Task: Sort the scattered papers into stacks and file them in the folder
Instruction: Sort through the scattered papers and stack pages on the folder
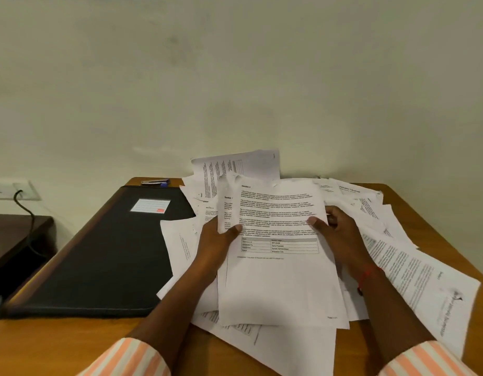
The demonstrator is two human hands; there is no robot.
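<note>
Striped orange-and-white sleeves (126, 356) lowest in view. Grips a sheaf of printed pages (278, 283) with both hands: left hand (217, 240) pinching its left edge, right hand (339, 230) its right edge, thumbs on top. Holds it just above scattered papers (414, 272) heaped on the wooden table (45, 346). Leaves the black folder (99, 267) closed at left, sheets overlapping its right edge. Seems gathering, sorting barely begun; next calls for squaring this sheaf and laying it apart.

Print on the held sheets (278, 280) is too blurred to read (the label (150, 206) on the black folder (99, 261) likewise); both striped sleeves (134, 359) run off the bottom edge.
</note>
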